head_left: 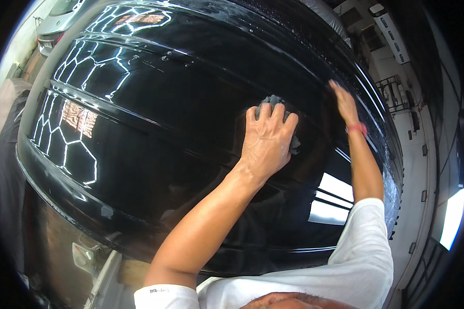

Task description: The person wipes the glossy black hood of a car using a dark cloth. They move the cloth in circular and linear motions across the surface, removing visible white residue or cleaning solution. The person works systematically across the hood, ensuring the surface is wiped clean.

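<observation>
A large, glossy black car panel [191,123] with raised ridges spreads out below me and fills most of the view. My left hand [265,134] is closed over a crumpled dark grey cloth [295,145], pressing it on the middle of the panel. Part of the cloth shows past the fingertips, and the rest is hidden under the palm. Farther right, my right hand [344,103] has its fingers stretched out, seen nearly edge-on and slightly blurred, at the panel's right side. Nothing shows in it. A red band [358,127] circles that wrist.
Whitish streaks and clear plastic film [391,198] run along the panel's right edge. A silver car [58,23] stands at the far left. Dark fabric [7,170] hangs at the left rim. Hexagonal ceiling lights reflect in the panel. A metal rack [392,92] stands at the right.
</observation>
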